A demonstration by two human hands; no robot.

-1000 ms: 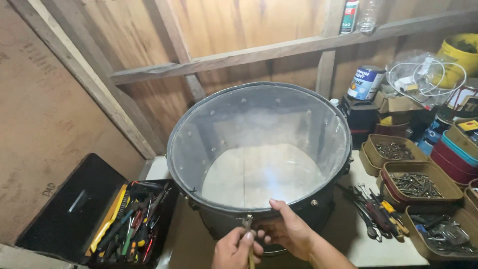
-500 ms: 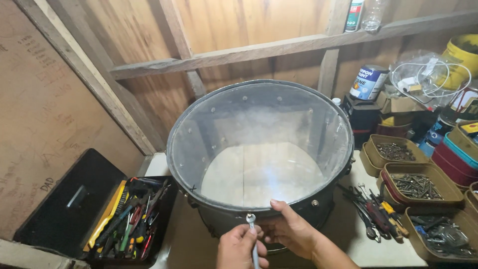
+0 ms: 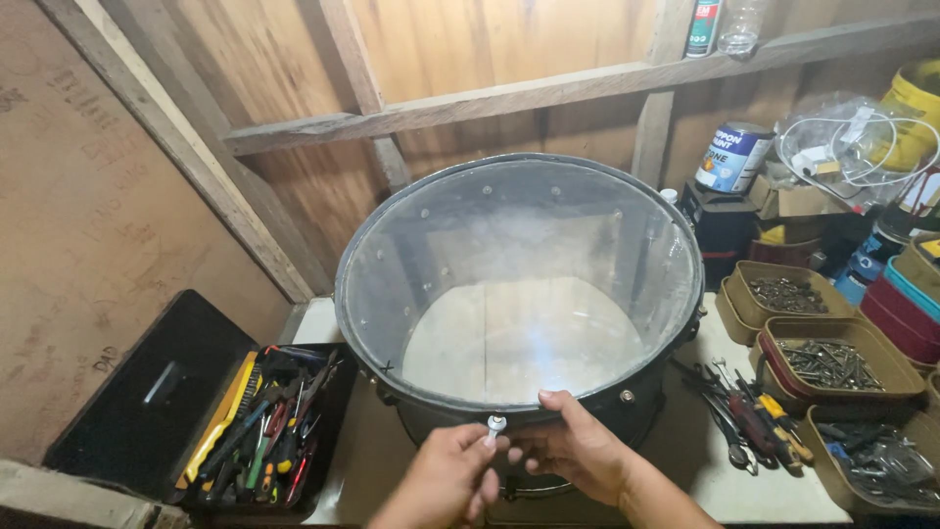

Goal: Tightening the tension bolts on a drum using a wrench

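- Large drum (image 3: 519, 294) with a clear, see-through head sits upright on the white bench top (image 3: 754, 490); dark shell, dark hoop round the top edge.
- Both hands meet at the near rim of the drum, at the bottom centre of the view.
- Left hand (image 3: 446, 480): fingers closed round a small silver tension rod (image 3: 496, 424), its round head poking up just above the fingertips, right against the hoop.
- Right hand (image 3: 573, 446): fingers curled, thumb and forefinger pinched close to the same rod, fingertips resting on the hoop edge. Cannot tell whether it truly grips the rod or only steadies it.
- Open black toolbox (image 3: 196, 411) to the left of the drum, its tray crammed with screwdrivers and pliers, lid lying open further left.
- Loose hand tools (image 3: 749, 416) lie on the bench just right of the drum.
- Brown trays of screws and bolts (image 3: 827, 358) stand further right, well apart from the hands.
- Paint can (image 3: 732, 157) behind the drum to the right, against the plywood wall.
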